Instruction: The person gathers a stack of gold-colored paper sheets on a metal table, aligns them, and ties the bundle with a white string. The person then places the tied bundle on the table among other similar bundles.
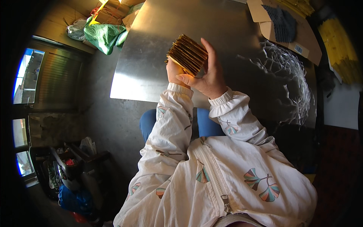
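Over the metal table (151, 41), a ridged gold-coloured stack (188, 55) is gripped by the partly hidden left hand (174, 72); the right hand (213, 77) is held spread along its right side.

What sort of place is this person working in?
Probably a small workshop: a metal-topped table, a tangle of white strips toward its right side and the golden layered stack held over it suggest this.
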`<action>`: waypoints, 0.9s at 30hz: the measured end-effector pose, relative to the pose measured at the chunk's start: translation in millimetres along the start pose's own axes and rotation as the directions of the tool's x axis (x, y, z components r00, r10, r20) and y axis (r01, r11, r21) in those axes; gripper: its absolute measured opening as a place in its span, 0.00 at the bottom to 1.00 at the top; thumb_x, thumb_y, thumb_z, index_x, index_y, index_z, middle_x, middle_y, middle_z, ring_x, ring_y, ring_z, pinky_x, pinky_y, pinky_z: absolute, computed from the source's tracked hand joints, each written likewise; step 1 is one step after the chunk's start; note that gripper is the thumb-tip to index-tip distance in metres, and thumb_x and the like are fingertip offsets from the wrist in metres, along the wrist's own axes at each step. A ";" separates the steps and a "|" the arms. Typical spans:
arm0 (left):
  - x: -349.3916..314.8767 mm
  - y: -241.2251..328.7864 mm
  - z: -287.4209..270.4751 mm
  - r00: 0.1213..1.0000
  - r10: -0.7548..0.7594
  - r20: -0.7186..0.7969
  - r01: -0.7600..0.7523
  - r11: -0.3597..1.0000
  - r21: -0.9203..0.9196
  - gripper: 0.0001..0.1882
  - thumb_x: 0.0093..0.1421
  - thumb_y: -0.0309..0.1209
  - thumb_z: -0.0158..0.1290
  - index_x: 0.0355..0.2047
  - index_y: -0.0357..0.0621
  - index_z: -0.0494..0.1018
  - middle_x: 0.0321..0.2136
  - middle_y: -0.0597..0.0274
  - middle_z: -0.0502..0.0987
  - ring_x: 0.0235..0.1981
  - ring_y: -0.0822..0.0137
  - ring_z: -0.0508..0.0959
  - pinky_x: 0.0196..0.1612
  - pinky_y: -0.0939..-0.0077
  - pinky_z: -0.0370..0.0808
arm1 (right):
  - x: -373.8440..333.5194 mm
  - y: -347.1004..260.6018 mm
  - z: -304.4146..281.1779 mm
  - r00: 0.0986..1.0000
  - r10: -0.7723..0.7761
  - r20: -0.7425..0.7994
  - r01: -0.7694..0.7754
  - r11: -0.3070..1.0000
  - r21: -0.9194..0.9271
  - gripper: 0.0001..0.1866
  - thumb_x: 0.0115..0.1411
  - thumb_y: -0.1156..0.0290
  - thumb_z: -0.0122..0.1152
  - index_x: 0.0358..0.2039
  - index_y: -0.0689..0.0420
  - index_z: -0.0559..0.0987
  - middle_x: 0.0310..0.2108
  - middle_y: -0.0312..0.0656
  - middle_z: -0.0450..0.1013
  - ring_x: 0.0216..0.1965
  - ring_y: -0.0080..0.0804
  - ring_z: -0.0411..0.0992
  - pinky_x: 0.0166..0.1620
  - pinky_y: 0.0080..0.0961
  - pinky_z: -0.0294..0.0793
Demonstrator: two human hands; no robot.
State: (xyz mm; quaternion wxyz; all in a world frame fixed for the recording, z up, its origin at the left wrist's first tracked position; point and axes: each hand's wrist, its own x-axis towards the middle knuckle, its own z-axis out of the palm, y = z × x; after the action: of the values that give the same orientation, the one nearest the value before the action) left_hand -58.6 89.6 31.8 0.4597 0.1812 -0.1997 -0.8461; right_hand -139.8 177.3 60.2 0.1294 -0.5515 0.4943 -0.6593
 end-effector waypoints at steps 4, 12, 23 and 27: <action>4.1 -4.5 0.3 0.997 0.065 -0.043 -0.063 0.997 0.036 0.15 0.64 0.37 0.42 0.38 0.37 0.71 0.34 0.56 0.77 0.32 0.62 0.79 0.35 0.68 0.80 | -1.8 1.7 3.5 0.991 0.119 -0.054 -0.114 0.990 0.077 0.51 0.45 0.69 0.73 0.62 0.63 0.48 0.46 0.47 0.68 0.49 0.33 0.70 0.52 0.27 0.69; 10.1 -9.2 4.5 0.977 0.101 -0.188 -0.083 0.991 0.105 0.13 0.60 0.38 0.45 0.33 0.40 0.72 0.30 0.62 0.76 0.28 0.68 0.77 0.28 0.74 0.75 | 5.6 17.0 5.3 0.955 0.298 0.014 -0.259 0.806 0.533 0.32 0.49 0.79 0.67 0.52 0.63 0.61 0.44 0.42 0.72 0.45 0.26 0.72 0.51 0.25 0.71; 16.4 -17.2 -2.2 0.992 0.019 -0.125 -0.002 0.990 0.139 0.23 0.65 0.48 0.39 0.42 0.40 0.70 0.37 0.61 0.76 0.36 0.65 0.77 0.41 0.71 0.75 | 8.5 29.5 1.2 0.963 0.245 -0.113 -0.206 0.938 0.277 0.19 0.50 0.73 0.67 0.40 0.64 0.72 0.34 0.38 0.75 0.34 0.20 0.73 0.40 0.19 0.73; 4.0 -7.6 9.6 0.880 0.288 -0.378 -0.106 0.895 0.434 0.28 0.65 0.52 0.37 0.50 0.38 0.65 0.42 0.56 0.74 0.43 0.63 0.74 0.47 0.71 0.71 | 15.7 34.8 -4.6 0.972 0.157 -0.173 -0.141 0.985 0.097 0.18 0.46 0.73 0.68 0.38 0.63 0.73 0.31 0.43 0.78 0.32 0.26 0.77 0.37 0.23 0.76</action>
State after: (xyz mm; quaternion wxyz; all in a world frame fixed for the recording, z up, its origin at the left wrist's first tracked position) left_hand -70.7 91.7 35.6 0.5310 0.4328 -0.2792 -0.6729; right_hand -162.4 151.8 42.4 0.1562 -0.4450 0.5160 -0.7150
